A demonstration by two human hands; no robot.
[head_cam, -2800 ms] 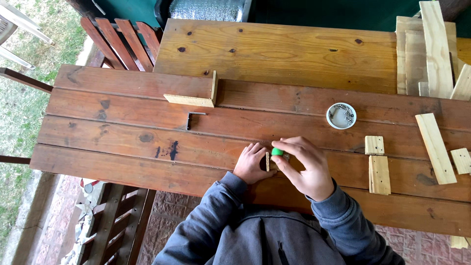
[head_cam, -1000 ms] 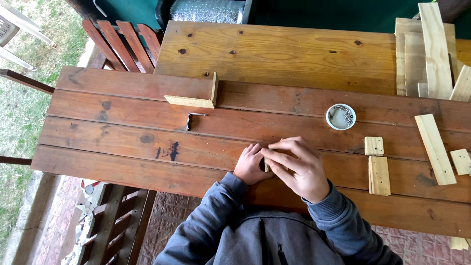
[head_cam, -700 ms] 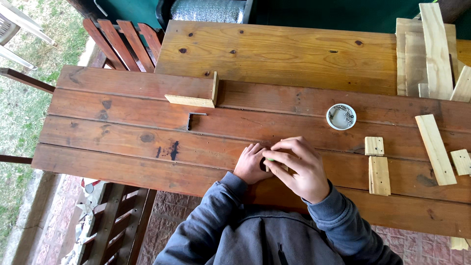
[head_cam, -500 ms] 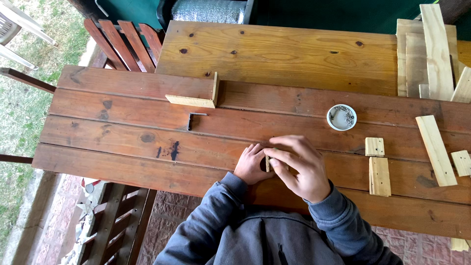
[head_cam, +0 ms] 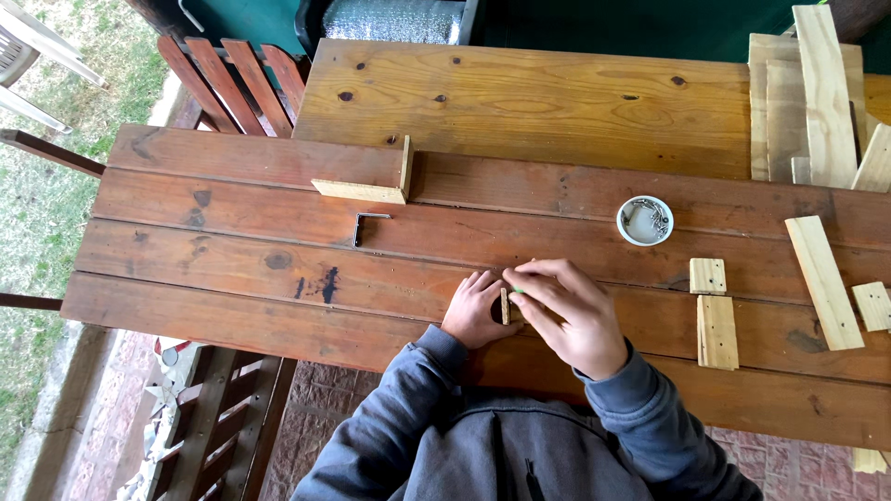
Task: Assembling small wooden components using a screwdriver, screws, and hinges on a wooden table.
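A small wooden block stands on edge on the brown plank table, near the front edge. My left hand rests flat beside it and holds it in place. My right hand is closed over a small green-handled tool pressed against the block's right side; only a sliver of green shows. Both forearms are in grey sleeves.
An L-shaped wooden corner piece and a small metal bracket lie at centre left. A white dish of screws sits to the right. Short wood offcuts and longer slats lie at the right.
My right hand has curled further over the green tool, hiding most of it. The hands stay at the same spot on the table; nothing else moved.
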